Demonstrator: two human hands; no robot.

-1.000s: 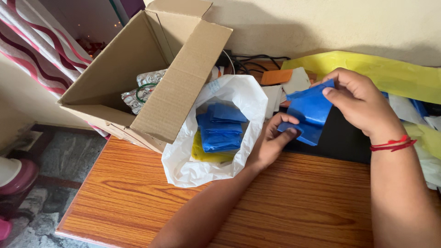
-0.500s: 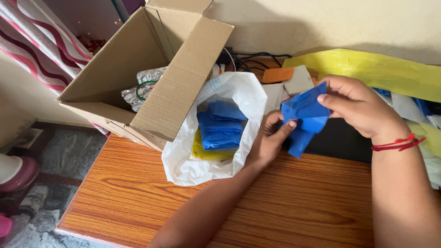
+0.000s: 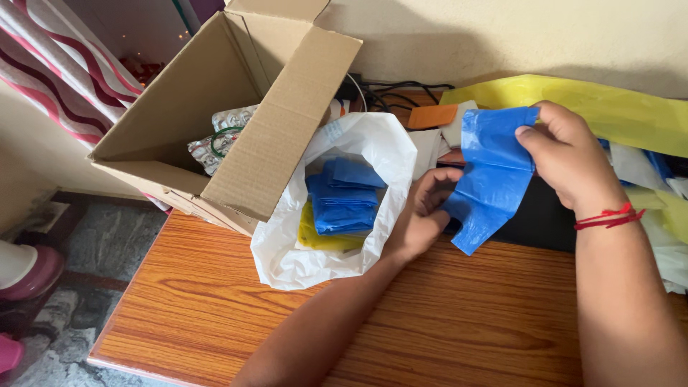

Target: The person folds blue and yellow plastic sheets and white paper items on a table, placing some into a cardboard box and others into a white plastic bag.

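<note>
Blue plastic bag [image 3: 491,175] is hanging in the right-centre of the frame, partly unfolded, its upper corner being pinched between thumb and fingers of the right hand [image 3: 570,161], which is wearing a red thread at the wrist. Working from the largest thing down: the wooden desk [image 3: 459,315] is filling the lower half of the frame, and an open cardboard box [image 3: 215,122] is sitting at its upper left edge, with blister packs showing inside. A long yellow plastic sheet [image 3: 616,115] is lying across the upper right, against the wall. Just right of the box, a white plastic bag [image 3: 287,251] is standing open at the centre, holding folded blue bags [image 3: 342,201] above a yellow one. The left hand [image 3: 423,211] is resting beside the white bag's right rim, fingers loosely curled, its fingertips touching the lower edge of the hanging blue bag; I cannot tell whether it is truly gripping it. Small orange and white folded pieces [image 3: 433,116] are lying behind the hands, near black cables by the wall.
</note>
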